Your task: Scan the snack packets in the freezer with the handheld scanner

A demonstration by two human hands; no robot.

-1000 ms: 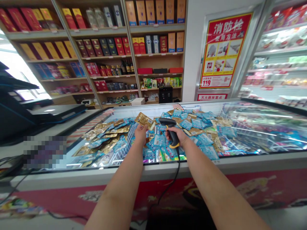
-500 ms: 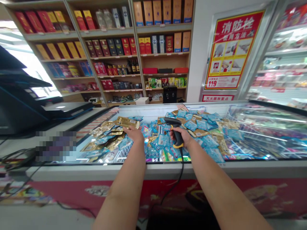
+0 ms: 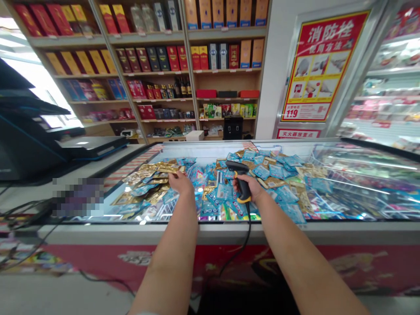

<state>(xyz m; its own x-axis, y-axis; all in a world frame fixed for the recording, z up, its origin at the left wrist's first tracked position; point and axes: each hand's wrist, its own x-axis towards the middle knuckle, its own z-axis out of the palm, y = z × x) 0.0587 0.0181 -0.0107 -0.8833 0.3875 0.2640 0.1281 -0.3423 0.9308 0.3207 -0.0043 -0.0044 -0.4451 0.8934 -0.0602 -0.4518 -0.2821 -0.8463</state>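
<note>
My right hand (image 3: 254, 189) is closed around the grip of a black and yellow barcode scanner (image 3: 238, 171), held just above a heap of blue packets (image 3: 274, 171) on the glass top of a chest freezer (image 3: 229, 232). The scanner's black cable (image 3: 243, 238) hangs down over the freezer's front edge. My left hand (image 3: 181, 183) rests with fingers spread on the edge of a pile of gold packets (image 3: 147, 175) to the left, its fingertips touching the top gold packet (image 3: 168, 169).
A black checkout terminal (image 3: 29, 144) and loose cables (image 3: 22, 214) sit on the counter to the left. Wooden shelves of boxed goods (image 3: 157, 65) line the back wall. A red fire-hydrant poster (image 3: 311, 70) and a refrigerated display (image 3: 387, 87) stand at the right.
My left hand held a gold packet up near the scanner, then swung left and down and laid it on the gold pile. The right hand and scanner stayed nearly still.
</note>
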